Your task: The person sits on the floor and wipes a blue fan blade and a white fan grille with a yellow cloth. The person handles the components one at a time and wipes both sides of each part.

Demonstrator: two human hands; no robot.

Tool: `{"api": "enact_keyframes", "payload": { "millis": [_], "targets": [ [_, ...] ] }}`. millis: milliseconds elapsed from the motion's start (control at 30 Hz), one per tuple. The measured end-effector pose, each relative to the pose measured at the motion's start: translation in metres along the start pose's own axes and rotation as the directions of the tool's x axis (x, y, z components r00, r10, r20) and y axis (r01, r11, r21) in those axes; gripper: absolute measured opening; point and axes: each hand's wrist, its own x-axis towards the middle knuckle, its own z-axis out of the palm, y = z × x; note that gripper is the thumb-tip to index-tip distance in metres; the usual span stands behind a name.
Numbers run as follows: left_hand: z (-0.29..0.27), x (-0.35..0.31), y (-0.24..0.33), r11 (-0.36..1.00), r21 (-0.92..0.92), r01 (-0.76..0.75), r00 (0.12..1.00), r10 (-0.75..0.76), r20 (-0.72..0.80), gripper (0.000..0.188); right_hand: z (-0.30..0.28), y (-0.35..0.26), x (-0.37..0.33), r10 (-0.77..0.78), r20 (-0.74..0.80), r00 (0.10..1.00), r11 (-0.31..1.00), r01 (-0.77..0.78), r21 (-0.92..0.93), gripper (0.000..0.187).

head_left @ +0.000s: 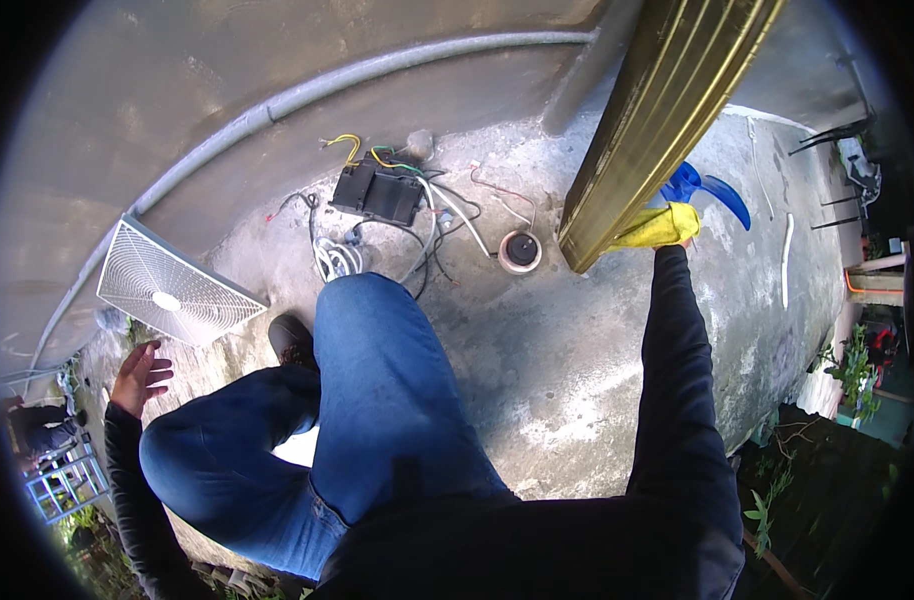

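My left hand (142,378) is raised at the left, beside my bent knee and near the white fan grille (167,280). It is empty, with its fingers apart. My right arm reaches forward, and my right hand (687,243) grips a yellow cloth (659,228). The cloth lies against the lower side of a tall gold-coloured metal panel (649,130) with long ridges, which stands tilted on the concrete. Most of the right hand's fingers are hidden by the cloth. Just behind the cloth sits a blue fan blade (715,192).
A black electrical box (379,190) with loose wires lies ahead of my knee. Nearby are a coiled white cable (335,260) and a round motor (520,250). A grey pipe (347,75) runs along the wall. Plants (857,370) grow past the slab's right edge.
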Motion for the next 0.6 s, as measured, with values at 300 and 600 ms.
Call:
{"api": "enact_keyframes", "payload": {
  "millis": [300, 600],
  "targets": [
    [0.018, 0.004, -0.018, 0.986, -0.001, 0.168, 0.986, -0.167, 0.026, 0.054, 0.02, -0.039, -0.031, -0.076, 0.365, 0.928, 0.283, 0.371, -0.885, 0.047],
    [0.02, 0.019, 0.0, 0.997, 0.079, -0.001, 1.0, 0.001, 0.005, 0.057, -0.017, -0.039, -0.041, -0.215, 0.508, 0.834, 0.714, 0.489, -0.501, 0.044]
  ]
}}
